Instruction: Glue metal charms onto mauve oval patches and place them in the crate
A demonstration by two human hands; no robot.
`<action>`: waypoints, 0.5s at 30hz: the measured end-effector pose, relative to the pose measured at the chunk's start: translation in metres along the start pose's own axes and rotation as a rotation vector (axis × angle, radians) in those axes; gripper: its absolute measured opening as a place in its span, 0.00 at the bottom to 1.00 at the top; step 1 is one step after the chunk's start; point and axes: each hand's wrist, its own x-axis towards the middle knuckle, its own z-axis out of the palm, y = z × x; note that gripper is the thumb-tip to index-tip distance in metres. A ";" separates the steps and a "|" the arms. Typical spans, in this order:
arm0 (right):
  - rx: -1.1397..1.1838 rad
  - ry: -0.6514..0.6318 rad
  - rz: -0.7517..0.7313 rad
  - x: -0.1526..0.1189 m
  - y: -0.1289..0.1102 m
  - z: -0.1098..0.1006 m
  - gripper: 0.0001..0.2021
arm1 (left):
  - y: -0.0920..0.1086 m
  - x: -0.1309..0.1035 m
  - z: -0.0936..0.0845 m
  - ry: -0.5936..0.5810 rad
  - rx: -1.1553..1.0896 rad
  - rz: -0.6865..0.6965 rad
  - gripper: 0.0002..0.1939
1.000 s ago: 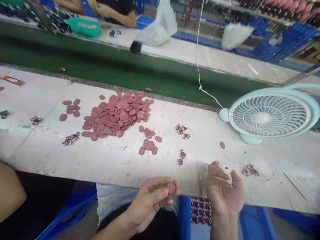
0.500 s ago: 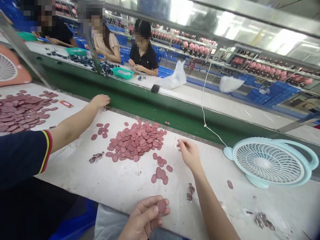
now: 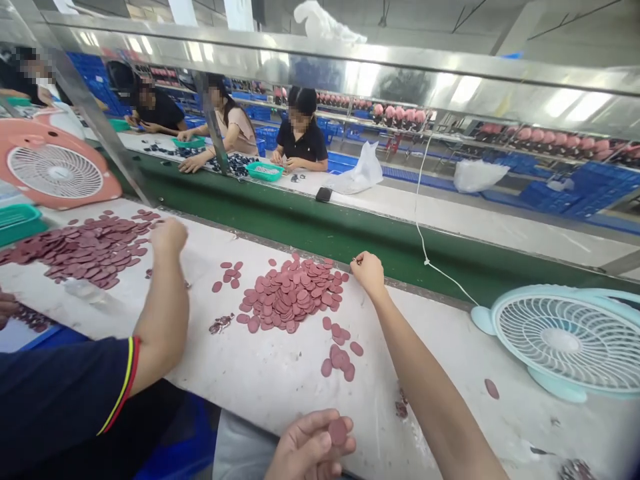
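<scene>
My left hand [image 3: 313, 445] is low in the view, at the near edge of the table. A flat, dark red oval disc [image 3: 337, 432] is pinched between its thumb and fingers. My right hand [image 3: 369, 272] is stretched out to the table's far edge by the green belt, its fingertips pressed together. A tiny dark bit shows at those fingertips, too small to name. Between my hands and the belt lies a heap of the same red oval discs [image 3: 287, 293], with a small cluster of discs [image 3: 341, 360] nearer to me.
At left a co-worker's arm [image 3: 167, 300] reaches to another disc pile [image 3: 95, 250]. A light-blue fan [image 3: 560, 340] lies at right, its white cord [image 3: 423, 230] running upward. Dark red scraps [image 3: 220, 324] dot the table. A green belt [image 3: 280, 220] crosses behind; several people sit beyond.
My right hand has moved out to the belt edge and its fingertips have closed. My left hand still holds the disc. The co-worker's hand has gone from the belt edge to the left pile.
</scene>
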 end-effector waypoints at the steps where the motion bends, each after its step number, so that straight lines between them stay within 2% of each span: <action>1: 0.037 -0.014 -0.002 -0.015 0.001 -0.003 0.12 | 0.001 0.001 0.001 0.005 -0.001 0.013 0.17; 3: 0.135 -0.068 -0.012 -0.059 0.004 -0.011 0.10 | 0.005 0.001 0.003 0.012 0.006 0.043 0.17; 7: 0.356 -0.247 -0.004 -0.178 0.013 -0.032 0.13 | 0.012 0.004 0.010 0.021 0.054 0.107 0.15; 9: 0.599 -0.352 0.092 -0.228 0.020 -0.037 0.12 | 0.013 0.006 0.010 0.016 0.073 0.121 0.14; 12: 0.767 -0.373 0.264 -0.274 0.033 -0.032 0.10 | 0.010 0.009 0.008 -0.005 0.103 0.125 0.13; 15: 0.808 -0.311 0.342 -0.289 0.044 -0.022 0.10 | 0.005 0.012 0.005 -0.033 0.168 0.133 0.11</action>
